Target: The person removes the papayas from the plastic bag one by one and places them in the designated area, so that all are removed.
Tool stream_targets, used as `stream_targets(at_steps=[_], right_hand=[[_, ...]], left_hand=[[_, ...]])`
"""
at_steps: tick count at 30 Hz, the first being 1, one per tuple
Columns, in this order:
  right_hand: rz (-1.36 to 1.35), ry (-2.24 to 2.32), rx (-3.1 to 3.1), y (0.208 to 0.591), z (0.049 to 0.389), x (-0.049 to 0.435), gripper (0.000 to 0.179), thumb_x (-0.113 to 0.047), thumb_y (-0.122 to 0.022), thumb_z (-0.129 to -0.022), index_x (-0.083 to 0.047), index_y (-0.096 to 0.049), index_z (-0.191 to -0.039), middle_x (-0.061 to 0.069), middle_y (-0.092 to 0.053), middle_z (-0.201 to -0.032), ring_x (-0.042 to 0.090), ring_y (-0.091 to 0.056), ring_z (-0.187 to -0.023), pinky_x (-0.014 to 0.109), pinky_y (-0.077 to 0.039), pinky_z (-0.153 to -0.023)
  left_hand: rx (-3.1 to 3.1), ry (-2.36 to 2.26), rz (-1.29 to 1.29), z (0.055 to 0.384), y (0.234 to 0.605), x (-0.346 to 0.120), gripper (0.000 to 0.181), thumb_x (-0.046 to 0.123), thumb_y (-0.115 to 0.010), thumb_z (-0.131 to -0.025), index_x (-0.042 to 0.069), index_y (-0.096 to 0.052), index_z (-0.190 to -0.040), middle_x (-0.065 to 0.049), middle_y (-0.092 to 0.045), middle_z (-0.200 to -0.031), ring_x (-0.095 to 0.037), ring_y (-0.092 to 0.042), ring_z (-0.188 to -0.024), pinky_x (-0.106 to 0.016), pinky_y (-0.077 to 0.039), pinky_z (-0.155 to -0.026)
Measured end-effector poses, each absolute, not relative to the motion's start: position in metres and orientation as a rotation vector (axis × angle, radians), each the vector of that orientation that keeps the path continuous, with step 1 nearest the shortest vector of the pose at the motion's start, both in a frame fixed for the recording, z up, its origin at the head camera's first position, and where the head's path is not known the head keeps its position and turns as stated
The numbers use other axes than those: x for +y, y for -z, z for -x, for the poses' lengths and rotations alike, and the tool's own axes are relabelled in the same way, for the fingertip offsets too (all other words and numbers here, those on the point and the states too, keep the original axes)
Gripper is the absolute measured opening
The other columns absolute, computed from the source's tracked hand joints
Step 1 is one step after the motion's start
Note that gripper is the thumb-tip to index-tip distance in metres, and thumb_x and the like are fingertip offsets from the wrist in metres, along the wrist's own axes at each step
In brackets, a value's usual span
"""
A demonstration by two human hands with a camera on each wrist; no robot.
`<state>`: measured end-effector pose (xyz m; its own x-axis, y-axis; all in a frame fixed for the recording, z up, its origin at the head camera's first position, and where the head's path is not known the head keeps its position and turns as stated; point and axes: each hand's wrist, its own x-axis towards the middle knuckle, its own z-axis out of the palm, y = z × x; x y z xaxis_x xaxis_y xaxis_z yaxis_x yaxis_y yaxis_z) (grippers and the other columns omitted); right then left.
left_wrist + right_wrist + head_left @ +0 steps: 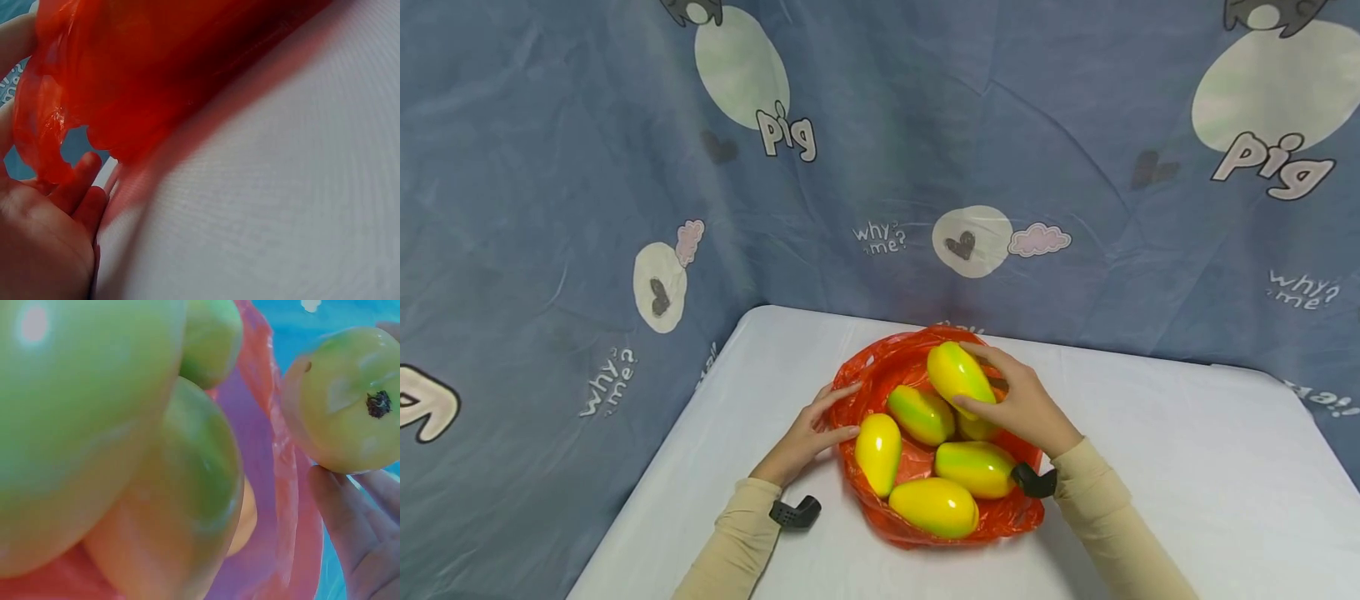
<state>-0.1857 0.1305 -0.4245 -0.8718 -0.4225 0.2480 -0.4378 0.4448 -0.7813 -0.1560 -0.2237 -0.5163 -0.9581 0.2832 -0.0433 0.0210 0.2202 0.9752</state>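
My right hand (1022, 404) grips a glossy yellow-green mango (957, 371) at the back right of a red plastic bag (917, 462). In the right wrist view the stem end of this mango (350, 403) faces the camera, with the fingers around it. Inside the spread-out bag lie several more mangoes (934, 507), one of them partly hidden beneath the held one. My left hand (805, 437) holds the bag's left rim between thumb and fingers, near an upright-lying mango (878, 454). The left wrist view shows the bag's thin edge (47, 119) running between the fingers.
The bag stands on a white-covered table (1172, 467), close to its back edge. A blue printed cloth (880, 167) hangs behind and along the left side. Black wrist devices (796, 512) sit at both sleeves.
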Motion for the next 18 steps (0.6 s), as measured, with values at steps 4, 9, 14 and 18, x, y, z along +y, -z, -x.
stream_targets(at_steps=[4,9,14,18], right_hand=[[-0.686,-1.498,-2.582,0.428,0.178,0.143,0.072,-0.029,-0.084,-0.088,-0.026,-0.050,-0.151,0.002,-0.058,-0.150,0.027,-0.059,-0.133,0.054,-0.053,-0.109],[-0.557,-1.510,-2.540,0.433,0.170,0.155,0.071,-0.026,-0.083,-0.089,-0.029,-0.049,-0.151,0.002,-0.058,-0.149,0.028,-0.059,-0.132,0.059,-0.054,-0.105],[-0.451,-1.499,-2.537,0.440,0.164,0.164,0.072,-0.026,-0.082,-0.089,-0.025,-0.048,-0.152,0.005,-0.054,-0.152,0.033,-0.056,-0.135,0.061,-0.055,-0.102],[-0.407,-1.484,-2.530,0.445,0.159,0.170,0.074,-0.024,-0.082,-0.090,-0.026,-0.046,-0.155,0.007,-0.052,-0.151,0.033,-0.055,-0.135,0.061,-0.055,-0.101]], left_hand=[[2.274,-1.820,-0.293,0.157,0.514,-0.223,0.063,0.030,-0.077,-0.092,0.042,-0.052,-0.148,-0.003,-0.010,-0.175,-0.031,-0.006,-0.163,-0.061,-0.012,-0.130],[2.275,-1.823,-0.283,0.157,0.511,-0.222,0.062,0.029,-0.078,-0.092,0.042,-0.053,-0.148,-0.003,-0.010,-0.175,-0.031,-0.007,-0.163,-0.059,-0.012,-0.131],[2.270,-1.818,-0.273,0.156,0.511,-0.223,0.062,0.030,-0.077,-0.092,0.041,-0.052,-0.148,-0.003,-0.009,-0.175,-0.031,-0.006,-0.163,-0.058,-0.013,-0.131],[2.275,-1.817,-0.267,0.154,0.513,-0.223,0.062,0.030,-0.077,-0.092,0.041,-0.052,-0.148,-0.003,-0.010,-0.175,-0.031,-0.006,-0.163,-0.059,-0.013,-0.131]])
